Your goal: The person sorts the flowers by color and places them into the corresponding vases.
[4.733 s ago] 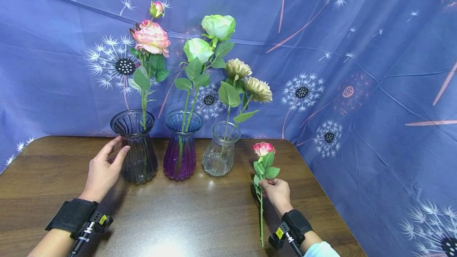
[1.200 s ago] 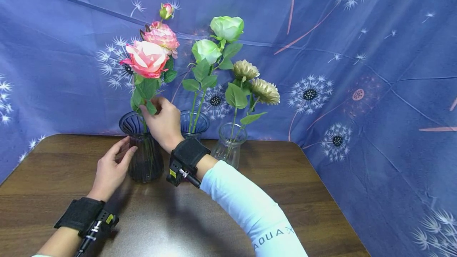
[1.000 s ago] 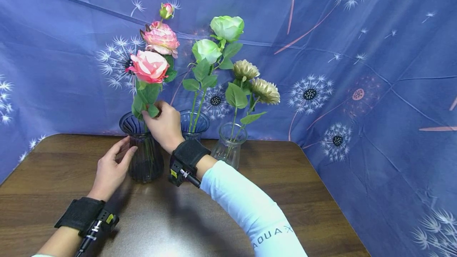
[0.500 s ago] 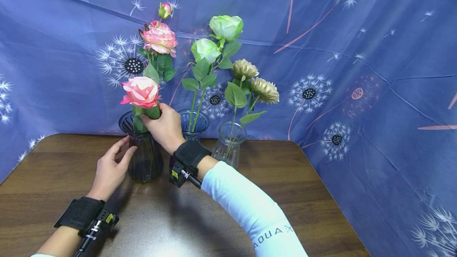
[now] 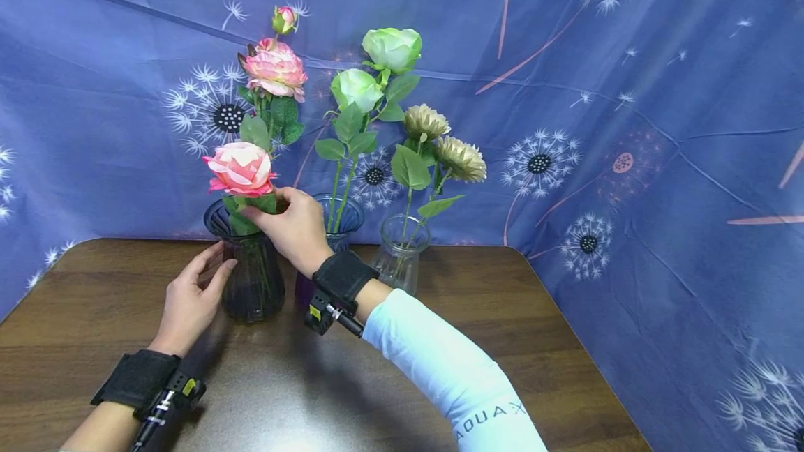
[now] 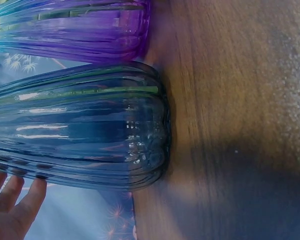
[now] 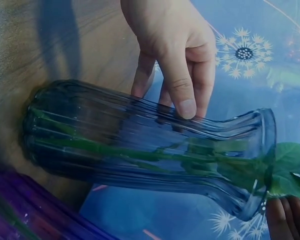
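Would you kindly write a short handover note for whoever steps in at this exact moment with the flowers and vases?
Left hand: fingers rest against the side of the dark blue vase, steadying it on the wooden table.
Right hand: pinches the pink rose just under its bloom, at the vase's mouth.
Done: the rose's stem is already down inside the dark blue vase, beside the taller pink flower. The purple vase holds green roses, the clear vase tan flowers.
Left: release the rose, check that it stands, then take both hands away.
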A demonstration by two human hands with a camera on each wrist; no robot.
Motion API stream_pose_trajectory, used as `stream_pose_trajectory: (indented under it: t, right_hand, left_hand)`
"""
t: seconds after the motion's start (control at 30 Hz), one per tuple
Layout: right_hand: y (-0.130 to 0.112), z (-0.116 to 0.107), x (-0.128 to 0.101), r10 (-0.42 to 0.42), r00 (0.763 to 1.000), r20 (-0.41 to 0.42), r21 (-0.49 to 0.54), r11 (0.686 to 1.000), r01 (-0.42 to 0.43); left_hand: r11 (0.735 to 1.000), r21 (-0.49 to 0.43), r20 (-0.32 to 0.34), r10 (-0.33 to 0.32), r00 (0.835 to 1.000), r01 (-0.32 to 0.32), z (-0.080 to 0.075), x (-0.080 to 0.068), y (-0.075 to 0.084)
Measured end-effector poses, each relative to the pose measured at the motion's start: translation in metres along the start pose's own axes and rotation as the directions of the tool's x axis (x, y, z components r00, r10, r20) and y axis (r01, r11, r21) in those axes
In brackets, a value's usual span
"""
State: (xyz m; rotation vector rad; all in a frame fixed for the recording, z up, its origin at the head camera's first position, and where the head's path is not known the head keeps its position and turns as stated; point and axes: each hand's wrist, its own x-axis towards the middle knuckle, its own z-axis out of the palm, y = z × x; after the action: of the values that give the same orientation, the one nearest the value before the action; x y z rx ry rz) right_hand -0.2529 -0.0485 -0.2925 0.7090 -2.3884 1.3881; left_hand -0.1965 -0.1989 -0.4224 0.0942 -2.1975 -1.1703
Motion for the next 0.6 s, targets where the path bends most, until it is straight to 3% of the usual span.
stream_pose_trajectory:
  t: [0.33,0.5,0.6]
  right_hand:
    - [0.011,-0.018,-0.009,-0.047,0.999,-0.019,0.127,0.991,0.049]
    - [0.02,-0.037,-0.016,-0.069,0.995,-0.068,0.148,0.986,0.078]
    - [0.029,-0.052,-0.023,-0.036,0.995,-0.093,0.159,0.986,0.051]
  left_hand:
    - [1.0,0.011,0.018,0.011,1.0,-0.011,-0.004,0.002,-0.004]
    - [0.997,0.072,0.074,-0.011,0.997,0.006,-0.008,0.001,-0.006]
    - [0.997,0.081,0.119,-0.002,0.993,-0.007,-0.011,-0.002,-0.005]
